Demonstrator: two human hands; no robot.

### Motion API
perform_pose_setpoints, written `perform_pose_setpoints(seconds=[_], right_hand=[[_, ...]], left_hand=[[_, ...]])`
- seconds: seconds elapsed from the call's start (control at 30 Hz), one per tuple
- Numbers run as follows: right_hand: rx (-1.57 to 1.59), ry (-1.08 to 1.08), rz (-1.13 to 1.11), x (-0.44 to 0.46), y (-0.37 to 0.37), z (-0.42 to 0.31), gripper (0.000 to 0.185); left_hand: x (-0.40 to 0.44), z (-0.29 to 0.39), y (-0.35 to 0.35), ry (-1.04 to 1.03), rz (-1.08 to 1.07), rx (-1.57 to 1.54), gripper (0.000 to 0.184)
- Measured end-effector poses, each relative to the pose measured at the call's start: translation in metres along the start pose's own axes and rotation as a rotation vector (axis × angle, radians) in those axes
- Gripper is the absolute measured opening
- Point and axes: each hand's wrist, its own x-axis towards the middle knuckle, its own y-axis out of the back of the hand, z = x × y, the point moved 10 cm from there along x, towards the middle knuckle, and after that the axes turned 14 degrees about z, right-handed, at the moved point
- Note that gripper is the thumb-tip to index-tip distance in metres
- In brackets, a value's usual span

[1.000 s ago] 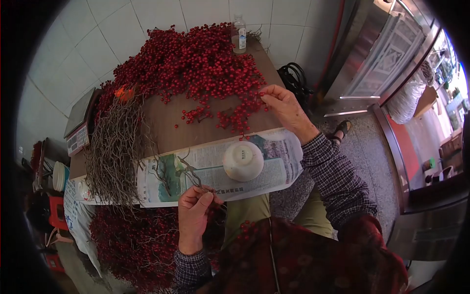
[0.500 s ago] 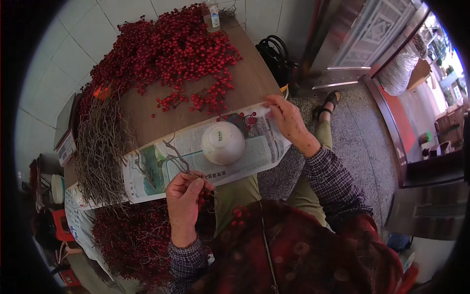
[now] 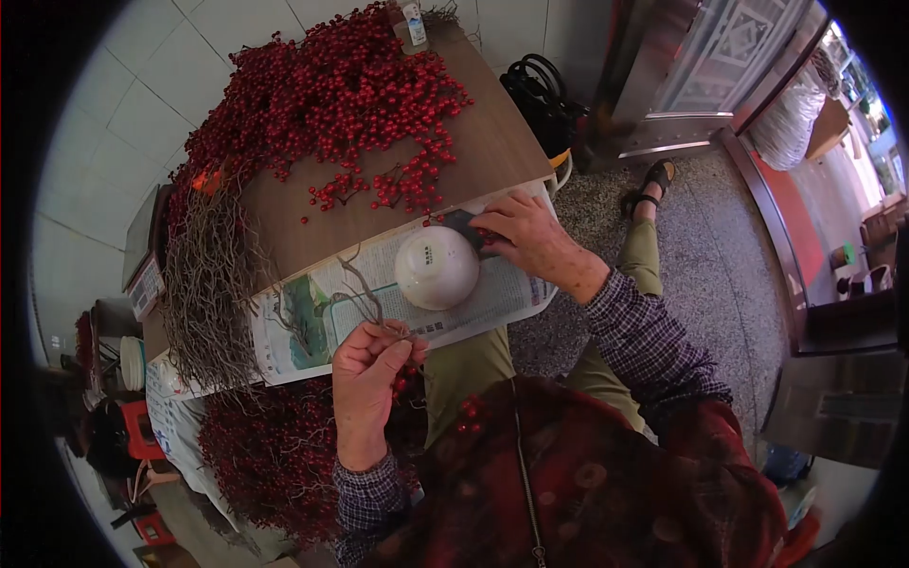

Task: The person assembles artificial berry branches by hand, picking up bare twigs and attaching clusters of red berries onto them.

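My left hand (image 3: 367, 371) is closed on a bare brown twig (image 3: 365, 289) at the front edge of the newspaper (image 3: 507, 293). Right of the twig, an upturned white bowl (image 3: 436, 268) rests on the newspaper. My right hand (image 3: 535, 241) reaches over the paper beside the bowl, its fingers pinched at a few red berries (image 3: 485, 235). Behind the bowl, a small berry cluster (image 3: 407, 186) lies on the brown table, in front of a big heap of red berries (image 3: 331, 90).
A bundle of bare twigs (image 3: 213, 275) hangs over the table's left side, near a scale (image 3: 145, 284). More berry stems (image 3: 270, 454) lie below the table. A plastic bottle (image 3: 413, 24) stands at the back. Black cables (image 3: 540, 90) are right of the table (image 3: 492, 142).
My right hand has moved from the berry cluster down to the newspaper, and its fingers have closed at the berries beside the bowl. My left hand still holds the twig. The camera view has shifted.
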Motion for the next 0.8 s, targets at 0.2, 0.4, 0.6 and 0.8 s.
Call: perform_pose_setpoints(seconds=[0.2, 0.4, 0.6, 0.8], right_hand=[[0.069, -0.104, 0.207, -0.012, 0.006, 0.011, 0.030], [0.444, -0.367, 0.458, -0.023, 0.020, 0.024, 0.023], [0.517, -0.458, 0.484, -0.031, 0.024, 0.031, 0.021], [0.567, -0.487, 0.469, -0.034, 0.022, 0.038, 0.022]], left_hand=[[0.031, 0.003, -0.020, 0.003, -0.046, 0.075, 0.004], [0.063, 0.010, -0.029, -0.052, 0.038, 0.380, 0.016], [0.079, 0.014, -0.036, -0.161, 0.019, 0.685, 0.018], [0.080, 0.033, -0.048, -0.381, 0.029, 1.054, 0.016]])
